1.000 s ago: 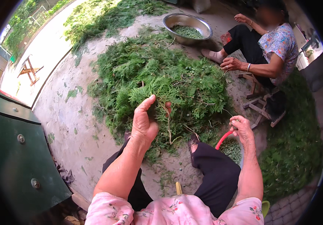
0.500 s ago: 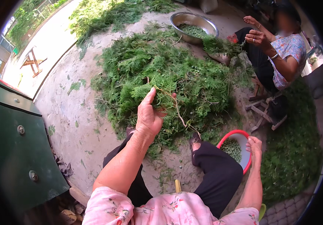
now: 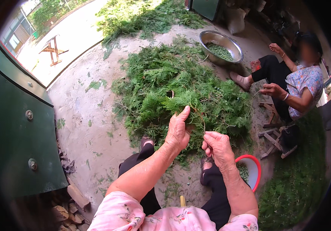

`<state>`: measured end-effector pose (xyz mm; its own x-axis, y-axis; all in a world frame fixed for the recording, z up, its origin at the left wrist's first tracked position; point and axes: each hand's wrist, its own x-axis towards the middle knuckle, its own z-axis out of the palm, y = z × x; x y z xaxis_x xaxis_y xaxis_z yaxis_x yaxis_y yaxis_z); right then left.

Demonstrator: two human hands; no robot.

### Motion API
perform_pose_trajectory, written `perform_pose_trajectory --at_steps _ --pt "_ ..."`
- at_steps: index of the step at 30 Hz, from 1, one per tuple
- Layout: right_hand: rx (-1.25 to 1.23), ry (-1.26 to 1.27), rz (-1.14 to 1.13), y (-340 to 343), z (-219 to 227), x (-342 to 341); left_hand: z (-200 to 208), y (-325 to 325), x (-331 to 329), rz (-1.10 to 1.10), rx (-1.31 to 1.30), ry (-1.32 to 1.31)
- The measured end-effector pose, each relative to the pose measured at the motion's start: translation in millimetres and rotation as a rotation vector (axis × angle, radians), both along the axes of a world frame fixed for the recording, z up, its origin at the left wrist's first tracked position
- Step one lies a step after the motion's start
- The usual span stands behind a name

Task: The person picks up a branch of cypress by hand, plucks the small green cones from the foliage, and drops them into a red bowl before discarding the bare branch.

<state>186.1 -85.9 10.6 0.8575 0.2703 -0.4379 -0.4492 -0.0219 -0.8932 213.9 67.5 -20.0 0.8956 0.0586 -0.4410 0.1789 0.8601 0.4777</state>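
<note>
While both forearms reach up from the lower edge, a leafy green sprig (image 3: pixel 201 115) with a thin brown stem is held just above the middle of the frame. The left hand (image 3: pixel 179 131) has its grip closed on the sprig, thumb laid along the stem; its other fingers are mostly hidden, so how they wrap underneath is hard to say. The right hand (image 3: pixel 218 148) pinches the stem's bare lower end between thumb and fingers, lower and to the right. Beyond the hands, a broad pile of cut greenery (image 3: pixel 188 82) covers the concrete floor (image 3: pixel 92 138) across the centre. At lower right, partly behind the right forearm, a white basin with a red rim (image 3: pixel 259 173) contains green berries (image 3: pixel 243 170). A metal bowl (image 3: pixel 236 54) at upper right has more of them inside. Near the right edge sits a co-worker (image 3: pixel 306 82) in a flowered top, one hand (image 3: pixel 273 91) held out low. A dark green cabinet (image 3: pixel 19 131) fills the left side.
</note>
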Motion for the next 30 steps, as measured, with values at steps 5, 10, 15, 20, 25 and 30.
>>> perform_pose_trajectory --at_steps 5,10,15,20,25,30 --pt "-0.546 -0.297 0.057 -22.9 -20.8 11.6 -0.9 27.7 2.8 0.157 0.360 0.043" --pt "-1.169 -0.412 0.881 -64.7 -81.0 -16.8 4.9 42.1 3.0 0.196 0.151 0.027" --pt "-1.226 0.022 1.386 -29.0 -112.4 -13.7 14.1 50.2 -2.2 0.138 0.090 -0.009" --pt "-0.106 -0.214 0.263 87.5 -2.2 96.2 20.7 54.4 -9.3 0.228 0.311 -0.175" --pt "0.139 -0.448 0.100 117.6 24.6 101.9 26.5 56.9 -13.6 0.212 0.351 -0.177" --pt "-0.193 -0.191 0.130 65.3 -50.0 64.6 29.2 68.7 -9.2 0.164 0.317 -0.178"
